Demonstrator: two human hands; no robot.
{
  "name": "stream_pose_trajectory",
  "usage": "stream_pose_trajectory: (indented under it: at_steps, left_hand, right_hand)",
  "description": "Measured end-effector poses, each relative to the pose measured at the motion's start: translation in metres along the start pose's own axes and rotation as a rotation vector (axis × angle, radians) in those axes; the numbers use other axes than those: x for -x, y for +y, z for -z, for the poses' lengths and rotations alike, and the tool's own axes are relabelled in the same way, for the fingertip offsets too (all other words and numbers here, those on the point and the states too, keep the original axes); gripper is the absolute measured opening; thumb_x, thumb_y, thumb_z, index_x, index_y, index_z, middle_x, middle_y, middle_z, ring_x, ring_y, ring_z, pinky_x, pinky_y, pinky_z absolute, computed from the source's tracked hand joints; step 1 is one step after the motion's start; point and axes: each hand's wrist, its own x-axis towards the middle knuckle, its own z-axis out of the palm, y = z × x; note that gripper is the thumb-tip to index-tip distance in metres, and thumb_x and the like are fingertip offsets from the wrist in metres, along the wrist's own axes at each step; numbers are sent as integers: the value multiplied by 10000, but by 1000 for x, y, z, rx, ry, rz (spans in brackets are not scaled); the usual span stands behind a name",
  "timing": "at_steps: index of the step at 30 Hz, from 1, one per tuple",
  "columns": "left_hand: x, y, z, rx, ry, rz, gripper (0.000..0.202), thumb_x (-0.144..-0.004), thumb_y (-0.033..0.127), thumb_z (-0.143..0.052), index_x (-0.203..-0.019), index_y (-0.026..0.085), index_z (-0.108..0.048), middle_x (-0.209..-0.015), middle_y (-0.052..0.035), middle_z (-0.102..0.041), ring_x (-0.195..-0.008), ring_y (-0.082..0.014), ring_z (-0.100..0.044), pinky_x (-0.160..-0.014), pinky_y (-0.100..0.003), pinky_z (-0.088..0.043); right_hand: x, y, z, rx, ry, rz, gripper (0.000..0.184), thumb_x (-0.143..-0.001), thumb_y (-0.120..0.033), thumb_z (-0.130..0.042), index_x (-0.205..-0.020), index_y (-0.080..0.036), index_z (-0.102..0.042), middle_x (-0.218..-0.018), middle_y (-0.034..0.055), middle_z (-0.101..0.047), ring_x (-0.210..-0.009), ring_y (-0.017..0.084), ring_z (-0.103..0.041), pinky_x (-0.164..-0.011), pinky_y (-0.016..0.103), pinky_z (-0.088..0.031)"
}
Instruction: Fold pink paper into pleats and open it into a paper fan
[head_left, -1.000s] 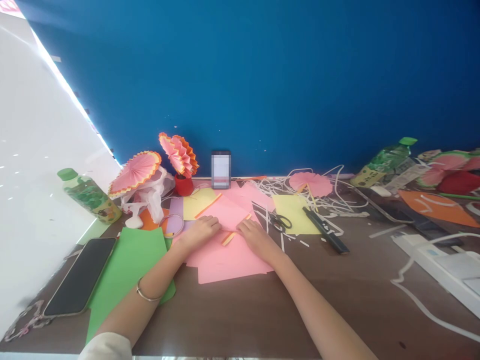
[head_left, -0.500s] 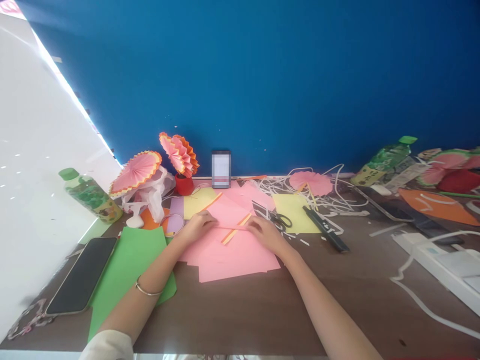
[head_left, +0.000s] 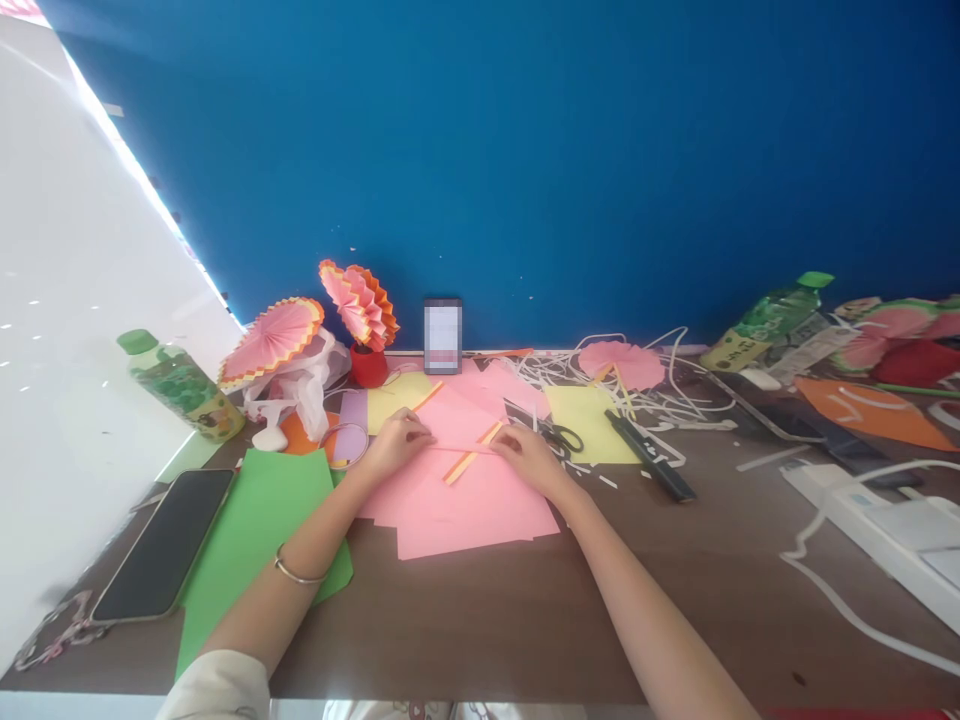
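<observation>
Between my two hands lies a pink sheet of paper (head_left: 459,418) with an orange-and-yellow edge, its near part folded over in a crease. My left hand (head_left: 401,440) pinches the left end of that fold. At the right end, the fingers of my right hand (head_left: 525,450) are closed on the paper beside the orange-and-yellow strip (head_left: 472,455) that slants across it. Several loose pink sheets (head_left: 465,520) are spread on the table underneath. The fingertips' exact grip is partly hidden by the hands.
Left are green paper (head_left: 255,530), a phone (head_left: 165,545) and a bottle (head_left: 180,385). A pleated paper flower (head_left: 360,305) stands in a red pot (head_left: 368,367). Right are scissors (head_left: 564,438), a black utility knife (head_left: 651,457), white cords (head_left: 675,400) and a power strip (head_left: 885,530).
Hardly anything differs. Both hands stay on the folded pink paper in nearly the same place, and the whole view has shifted very slightly.
</observation>
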Motion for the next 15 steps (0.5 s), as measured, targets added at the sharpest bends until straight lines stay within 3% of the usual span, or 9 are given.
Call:
stream_pose_trajectory:
  at_steps: [6, 11, 15]
  left_hand:
    - [2, 0, -1, -72, -35, -128, 211, -823, 305, -512, -853, 171, -673, -795, -42, -556, -749, -137, -542, -702, -268, -449]
    - [6, -1, 5, -323, -148, -318, 271, -886, 275, -390, -920, 194, -647, -809, -49, -553, -792, -146, -524, -713, -268, -421]
    - [9, 5, 10, -488, -188, -419, 287, -878, 337, -398, -882, 186, -642, -785, -53, -532, -778, -155, -512, -676, -265, -402]
  right_hand:
    - [0, 3, -4, 55, 50, 83, 163, -804, -264, -494, -658, -190, -495, -723, 2, -493, -689, 149, -495, -654, 288, -401]
    - [2, 4, -7, 98, 61, 156, 182, -851, -246, -432, -696, -191, -512, -773, 30, -517, -727, 164, -512, -681, 312, -424]
    - [4, 2, -6, 130, 67, 204, 200, -866, -230, -408, -717, -190, -537, -774, 42, -525, -739, 176, -527, -690, 330, -441]
